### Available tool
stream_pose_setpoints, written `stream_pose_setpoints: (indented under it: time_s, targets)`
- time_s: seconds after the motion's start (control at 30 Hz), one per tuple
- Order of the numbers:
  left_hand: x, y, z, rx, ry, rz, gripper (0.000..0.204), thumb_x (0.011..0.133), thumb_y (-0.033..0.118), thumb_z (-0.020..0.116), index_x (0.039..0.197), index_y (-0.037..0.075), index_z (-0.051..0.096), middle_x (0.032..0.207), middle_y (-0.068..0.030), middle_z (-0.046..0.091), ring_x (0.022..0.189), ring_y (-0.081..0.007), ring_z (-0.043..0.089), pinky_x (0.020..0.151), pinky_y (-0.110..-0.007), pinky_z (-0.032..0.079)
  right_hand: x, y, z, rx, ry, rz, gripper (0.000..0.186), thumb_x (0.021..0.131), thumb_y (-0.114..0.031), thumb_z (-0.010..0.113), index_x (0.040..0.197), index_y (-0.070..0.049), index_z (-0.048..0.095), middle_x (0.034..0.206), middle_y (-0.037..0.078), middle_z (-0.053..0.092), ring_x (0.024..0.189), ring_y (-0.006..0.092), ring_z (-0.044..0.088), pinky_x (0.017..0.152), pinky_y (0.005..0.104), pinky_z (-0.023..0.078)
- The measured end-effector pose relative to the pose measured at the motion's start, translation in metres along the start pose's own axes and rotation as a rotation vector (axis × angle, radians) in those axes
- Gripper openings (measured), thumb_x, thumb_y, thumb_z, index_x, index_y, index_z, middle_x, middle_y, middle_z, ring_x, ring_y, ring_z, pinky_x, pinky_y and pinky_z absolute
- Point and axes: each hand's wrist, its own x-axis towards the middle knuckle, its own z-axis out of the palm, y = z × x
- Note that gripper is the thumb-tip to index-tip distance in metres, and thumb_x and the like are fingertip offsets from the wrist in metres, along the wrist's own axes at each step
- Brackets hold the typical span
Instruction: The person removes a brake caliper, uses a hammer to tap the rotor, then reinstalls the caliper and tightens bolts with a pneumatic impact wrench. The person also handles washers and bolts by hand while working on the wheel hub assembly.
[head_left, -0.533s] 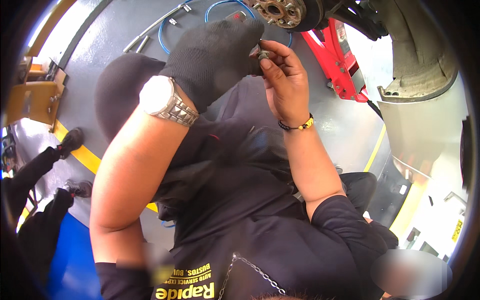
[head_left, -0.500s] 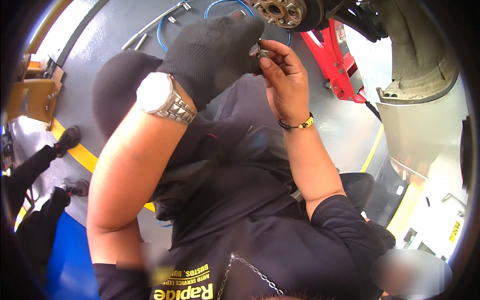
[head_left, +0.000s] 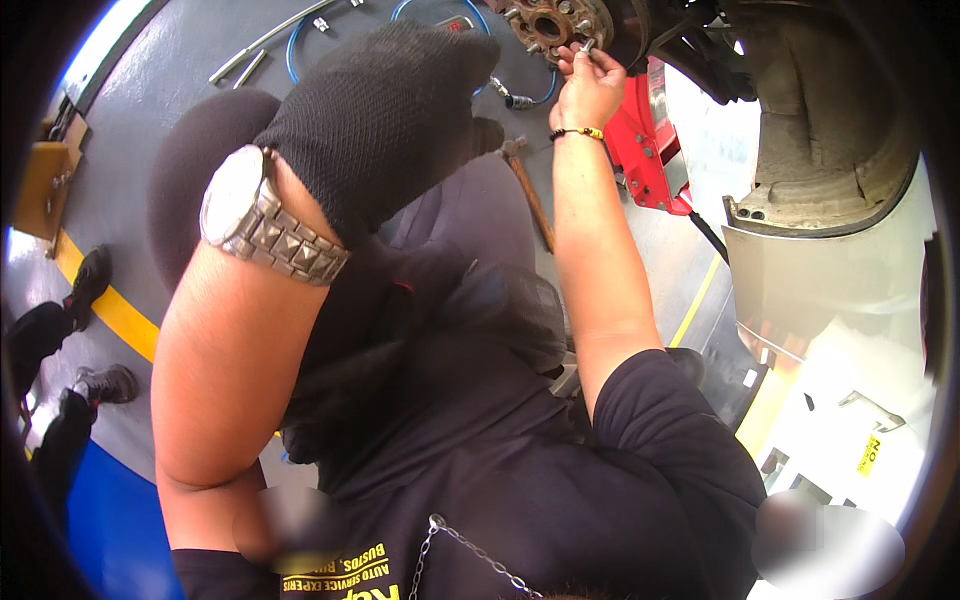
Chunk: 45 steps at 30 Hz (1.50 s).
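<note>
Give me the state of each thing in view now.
Left hand: gloved, grip unclear
Right hand: bare, closed on small metal piece
Wheel hub: rusty, wheel off
Red jack: partly hidden
Hammer: lying, unheld
Blue hose: curved on the floor
Metal bar: lying on the floor

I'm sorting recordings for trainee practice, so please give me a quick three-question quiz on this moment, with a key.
1. On which wrist is the silver watch?
2. True or false: the floor jack beside the bare forearm is blue.
3. The right hand pinches: A) a wooden-handled tool; B) a small metal part; C) a blue hose.

Key:
1. Left, below the gloved left hand.
2. False; it is red.
3. B.
</note>
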Motion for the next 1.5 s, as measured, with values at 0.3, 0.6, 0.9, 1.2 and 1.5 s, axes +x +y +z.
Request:
stream_pose_setpoints:
  time_s: [0.3,0.6,0.9,1.2,1.5]
  targets:
    - [0.007,0.009,-0.01,-0.12,-0.096,0.007,0.035,0.082,0.029,0.076,0.102,0.003,0.066,0.092,-0.019,0.07,0.09,-0.0386,0.068,0.079,-0.048,0.053,-0.001,-0.012,0.041,0.569,0.341,0.49,0.014,0.102,-0.005,0.05,0.115,-0.001,0.053,0.103,0.014,0.067,0.092,0.0238,0.069,0.084,0.0352,0.054]
    - [0.007,0.014,-0.01,-0.196,-0.157,-0.019,0.035,0.082,0.029,0.079,0.1,0.001,0.065,0.086,-0.0186,0.07,0.082,-0.0364,0.07,0.074,-0.045,0.054,0.017,-0.013,0.048,1.011,0.59,0.669,0.017,0.107,-0.019,0.05,0.115,-0.005,0.056,0.092,0.006,0.067,0.083,0.0177,0.069,0.073,0.0278,0.057]
    - [0.017,0.026,-0.011,-0.19,-0.199,-0.013,0.037,0.082,0.032,0.081,0.098,0.001,0.068,0.08,-0.0175,0.071,0.075,-0.0308,0.072,0.068,-0.04,0.054,0.021,-0.031,0.051,1.115,0.675,0.961,0.022,0.103,-0.025,0.055,0.097,-0.004,0.058,0.08,0.002,0.062,0.067,0.0137,0.062,0.062,0.0262,0.053]
    - [0.024,0.038,-0.005,-0.252,-0.171,0.028,0.037,0.083,0.036,0.079,0.092,0.001,0.069,0.077,-0.0164,0.069,0.07,-0.0283,0.069,0.066,-0.039,0.053,0.025,-0.03,0.05,1.19,0.781,0.893,0.018,0.101,-0.017,0.057,0.108,0.0,0.061,0.088,0.007,0.065,0.072,0.0162,0.065,0.063,0.0244,0.06]
    - [0.013,0.056,0.0,-0.222,-0.188,0.046,0.034,0.084,0.037,0.078,0.088,0.004,0.069,0.073,-0.0117,0.068,0.063,-0.0216,0.067,0.062,-0.035,0.053,0.041,-0.024,0.049,1.34,0.74,1.026,0.017,0.099,-0.019,0.059,0.107,-0.006,0.067,0.094,0.008,0.07,0.073,0.0177,0.068,0.061,0.0272,0.061]
